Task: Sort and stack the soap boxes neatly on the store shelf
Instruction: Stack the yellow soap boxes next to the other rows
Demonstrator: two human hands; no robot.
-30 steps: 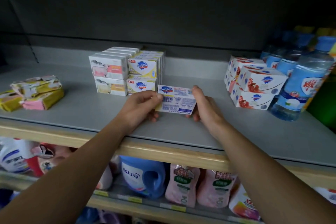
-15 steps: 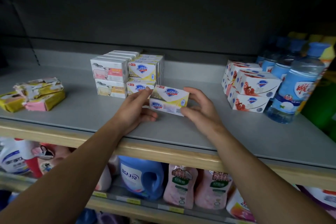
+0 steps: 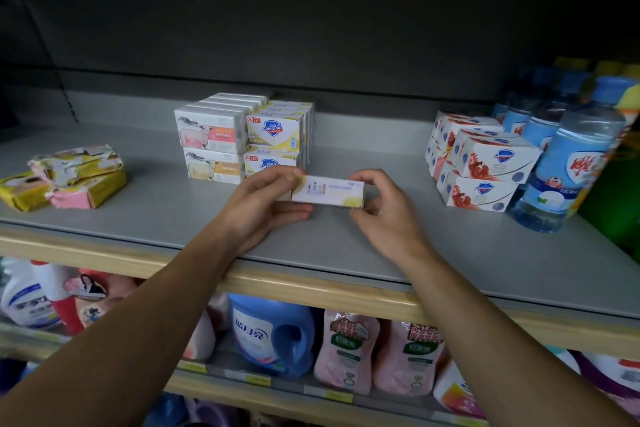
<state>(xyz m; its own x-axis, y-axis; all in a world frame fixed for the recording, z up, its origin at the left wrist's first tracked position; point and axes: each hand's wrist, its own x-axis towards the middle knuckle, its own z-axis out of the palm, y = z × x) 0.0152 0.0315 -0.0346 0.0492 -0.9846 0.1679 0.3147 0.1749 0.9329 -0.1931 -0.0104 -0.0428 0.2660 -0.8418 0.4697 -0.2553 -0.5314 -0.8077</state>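
Soap box [image 3: 328, 191], a small white cardboard carton with a yellow corner, is held between both hands just above the grey shelf [image 3: 346, 246], near the middle of its front edge. Its long axis runs left to right along that edge, a narrow side panel facing the camera. The left hand [image 3: 263, 206] pinches the left end with thumb above and curled fingers below; the right hand [image 3: 384, 215] grips the right end, fingers curled over the top. Both forearms reach in over the wooden front lip. Behind the box, toward the back edge, stand stacked white sheep-print soap boxes [image 3: 211, 142] beside yellow-and-white Safeguard boxes [image 3: 273, 139]. Red-and-white pomegranate boxes [image 3: 485, 173] sit right, with blue water bottles [image 3: 575, 166] at the right edge.
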